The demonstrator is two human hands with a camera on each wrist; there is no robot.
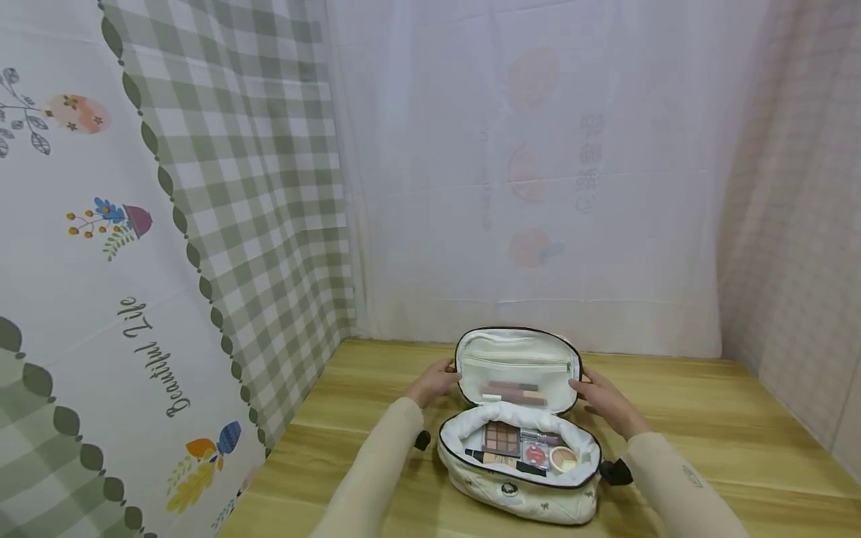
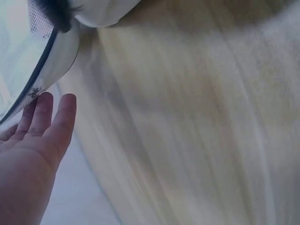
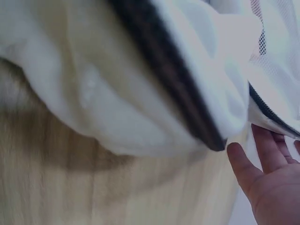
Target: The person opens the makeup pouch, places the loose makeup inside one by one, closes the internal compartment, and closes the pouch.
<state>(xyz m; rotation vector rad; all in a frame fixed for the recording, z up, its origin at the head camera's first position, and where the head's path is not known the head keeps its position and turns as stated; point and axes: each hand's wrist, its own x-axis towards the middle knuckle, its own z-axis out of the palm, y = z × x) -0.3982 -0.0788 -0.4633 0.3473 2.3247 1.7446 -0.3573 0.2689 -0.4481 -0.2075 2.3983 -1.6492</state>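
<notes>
A white quilted makeup bag (image 1: pixel 518 499) with dark zipper edging stands unzipped on the table, its lid (image 1: pixel 514 345) raised at the back. My left hand (image 1: pixel 432 382) holds the lid's left edge, and in the left wrist view its fingers (image 2: pixel 60 123) lie against the lid's outer side. At the opposite edge my right hand (image 1: pixel 608 400) grips the lid, thumb in front and fingers behind. Inside the bag are an eyeshadow palette (image 1: pixel 501 438), a round powder compact (image 1: pixel 563 459), a clear case with something red (image 1: pixel 536 454) and a tube (image 1: pixel 501 460).
The lid's mesh pocket holds slim cosmetic items (image 1: pixel 514 396). Black tabs stick out at the bag's sides, the right one (image 1: pixel 615 471) near my sleeve. A wood-grain table (image 1: pixel 726 418) lies beneath, with a checked cloth (image 1: pixel 255 187) on the left and a white curtain (image 1: pixel 430 224) behind.
</notes>
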